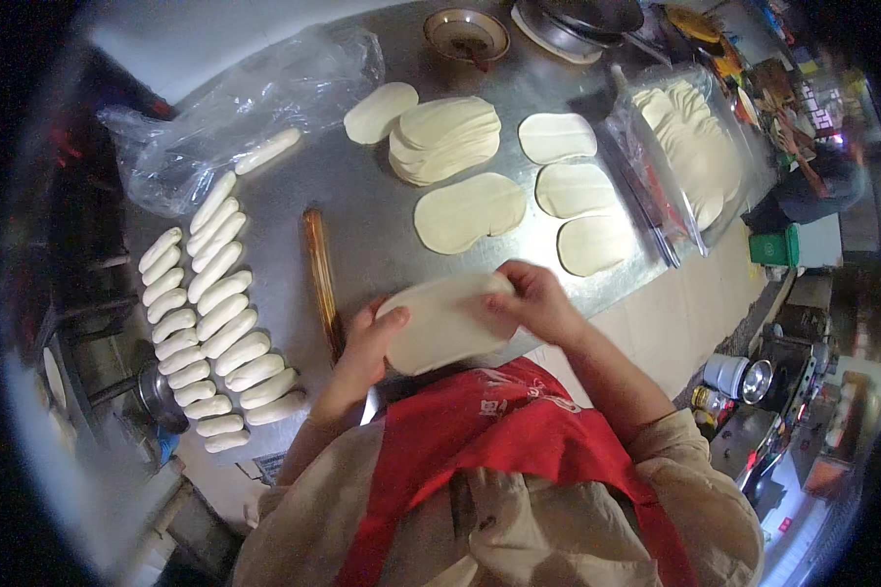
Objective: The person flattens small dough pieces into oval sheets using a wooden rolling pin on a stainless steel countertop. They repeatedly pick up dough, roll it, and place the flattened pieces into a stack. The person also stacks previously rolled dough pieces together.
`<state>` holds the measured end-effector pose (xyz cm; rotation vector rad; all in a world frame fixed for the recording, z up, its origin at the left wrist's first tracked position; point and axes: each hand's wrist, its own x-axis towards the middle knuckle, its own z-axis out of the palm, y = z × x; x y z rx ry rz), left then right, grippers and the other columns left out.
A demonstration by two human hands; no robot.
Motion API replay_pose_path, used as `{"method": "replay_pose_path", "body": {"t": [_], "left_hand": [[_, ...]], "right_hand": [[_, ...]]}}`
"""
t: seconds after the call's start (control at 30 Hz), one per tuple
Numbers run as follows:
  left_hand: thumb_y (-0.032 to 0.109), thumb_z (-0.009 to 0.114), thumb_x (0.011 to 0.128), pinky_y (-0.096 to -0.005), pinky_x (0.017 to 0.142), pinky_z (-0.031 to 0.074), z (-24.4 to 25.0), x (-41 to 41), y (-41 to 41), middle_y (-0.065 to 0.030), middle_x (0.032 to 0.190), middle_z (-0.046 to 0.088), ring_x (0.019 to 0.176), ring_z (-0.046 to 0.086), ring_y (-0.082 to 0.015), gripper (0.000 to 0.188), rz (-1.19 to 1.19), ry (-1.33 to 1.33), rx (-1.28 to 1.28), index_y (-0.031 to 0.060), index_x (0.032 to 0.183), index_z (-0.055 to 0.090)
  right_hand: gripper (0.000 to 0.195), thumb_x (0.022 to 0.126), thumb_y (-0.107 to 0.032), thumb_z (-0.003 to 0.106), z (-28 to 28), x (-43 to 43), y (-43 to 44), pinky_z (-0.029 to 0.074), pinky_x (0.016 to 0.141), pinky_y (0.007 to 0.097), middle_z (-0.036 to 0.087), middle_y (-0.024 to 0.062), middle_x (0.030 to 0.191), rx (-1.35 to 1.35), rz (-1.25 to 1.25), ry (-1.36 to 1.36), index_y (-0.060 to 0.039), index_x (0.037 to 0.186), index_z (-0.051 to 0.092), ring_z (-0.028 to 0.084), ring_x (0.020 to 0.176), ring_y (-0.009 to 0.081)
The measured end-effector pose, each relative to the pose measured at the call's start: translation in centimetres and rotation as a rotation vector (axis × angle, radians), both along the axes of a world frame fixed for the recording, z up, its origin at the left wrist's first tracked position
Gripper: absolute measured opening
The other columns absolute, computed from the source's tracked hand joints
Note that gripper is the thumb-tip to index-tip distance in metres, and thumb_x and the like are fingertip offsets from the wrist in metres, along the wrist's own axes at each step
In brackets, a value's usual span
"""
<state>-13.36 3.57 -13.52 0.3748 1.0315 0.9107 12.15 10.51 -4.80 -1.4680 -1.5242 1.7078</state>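
A flat oval sheet of dough [444,323] is stretched between my two hands, just over the table's near edge. My left hand [371,337] pinches its left end, thumb on top. At the upper right end, my right hand [532,301] grips the dough with thumb and fingers, slightly blurred. Beyond it on the steel table [286,227] lies a single flattened oval of dough [470,213]. Farther back is a stack of dough ovals [448,136], with another oval [382,112] against its left side. Several smaller ovals [576,191] form a column to the right.
A wooden rolling pin [321,282] lies left of my hands. Two rows of dough rolls [224,315] line the table's left side, near crumpled clear plastic [249,110]. A knife [661,238] lies beside plastic-wrapped dough sheets [690,147]. A bowl [466,37] and a pan [595,18] stand behind.
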Motion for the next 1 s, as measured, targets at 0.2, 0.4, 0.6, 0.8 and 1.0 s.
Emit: {"method": "replay_pose_path", "body": {"t": [0.2,0.4,0.6,0.8,1.0], "left_hand": [[0.011,0.057,0.093,-0.0297,0.077,0.053,-2.4,6.1,3.5,-0.0045,0.108,0.065,0.090,0.062,-0.0127,0.032,-0.075,-0.012,-0.077,0.0035,0.124,0.057],[0.013,0.061,0.090,-0.0355,0.083,0.050,-3.3,2.9,1.6,-0.0124,0.116,0.062,0.100,0.061,-0.0222,0.036,0.073,1.064,0.406,0.0036,0.125,0.057],[0.025,0.061,0.085,-0.0535,0.115,0.017,-3.3,4.8,1.5,-0.0154,0.143,0.045,0.136,0.035,-0.0354,0.056,0.017,1.755,0.350,0.0051,0.136,0.048],[0.033,0.059,0.087,-0.0567,0.116,0.011,-2.3,6.1,2.7,-0.0146,0.150,0.036,0.142,0.027,-0.0343,0.064,0.009,1.903,0.029,0.0061,0.142,0.040],[0.035,0.059,0.087,-0.0569,0.117,0.007,-2.1,6.6,2.9,-0.0123,0.152,0.033,0.144,0.024,-0.0329,0.066,0.061,1.911,-0.111,0.0085,0.144,0.038]], "right_hand": [[0.022,0.082,-0.018,0.071,-7.7,6.7,3.8,0.053,0.070,0.0327,0.071,0.0140,0.084,0.129,-0.143,-0.456,0.0007,0.094,0.068,0.068,0.077,0.0211],[0.018,0.086,-0.021,0.069,-7.8,9.6,10.5,0.054,0.066,0.0346,0.070,0.0148,0.083,0.352,-0.098,-0.485,-0.0039,0.093,0.070,0.069,0.071,0.0228],[0.017,0.086,-0.020,0.070,-5.9,6.8,25.9,0.053,0.063,0.0365,0.069,0.0144,0.089,0.822,0.025,-0.416,-0.0067,0.096,0.070,0.067,0.070,0.0272],[0.071,0.077,-0.028,0.075,-6.1,1.6,37.3,0.038,0.102,0.0456,0.058,0.0142,0.121,1.361,0.473,-0.881,-0.0212,0.141,0.045,0.051,0.117,0.0354],[0.031,0.086,-0.044,0.066,-4.8,-2.6,43.1,0.051,0.079,0.0446,0.067,0.0151,0.096,1.250,0.661,-0.794,-0.0156,0.097,0.072,0.065,0.091,0.0341]]}}
